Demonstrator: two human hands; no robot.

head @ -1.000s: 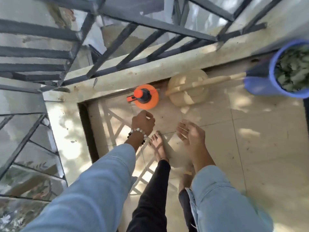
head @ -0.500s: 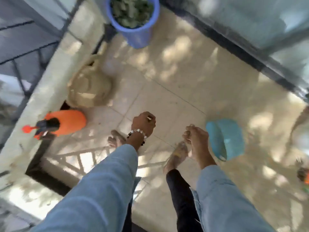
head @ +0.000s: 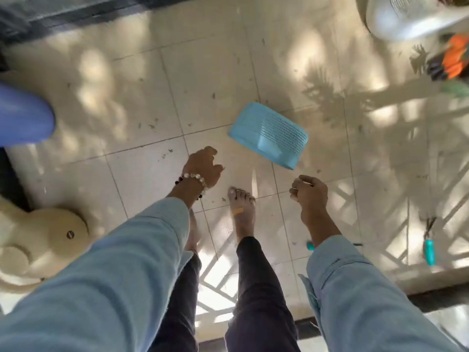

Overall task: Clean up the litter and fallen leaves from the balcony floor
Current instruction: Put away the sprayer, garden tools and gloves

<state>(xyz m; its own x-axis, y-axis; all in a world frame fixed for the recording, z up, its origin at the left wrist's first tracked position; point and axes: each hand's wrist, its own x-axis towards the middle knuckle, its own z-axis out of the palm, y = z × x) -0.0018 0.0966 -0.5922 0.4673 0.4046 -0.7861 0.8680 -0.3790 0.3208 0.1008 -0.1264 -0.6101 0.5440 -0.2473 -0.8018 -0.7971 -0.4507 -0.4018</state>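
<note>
On balcony floor [head: 215, 72], leaf bits [head: 152, 126] lay scattered beyond turquoise dustpan [head: 269, 134]. Your left hand [head: 204, 165] and right hand [head: 308, 193] hung loosely curled, grasping nothing. Advice: take dustpan by handle, hold lip flat to tile, gather bits toward it.

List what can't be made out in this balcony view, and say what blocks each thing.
- Blue bucket: cut off by the left edge of the head view; its contents are out of sight.
- Orange object: blurred at the right edge, so it can't be identified.
- White container: cropped by the top edge.
- Left hand and right hand: fingers curled; whether they hold litter is too small to tell.
</note>
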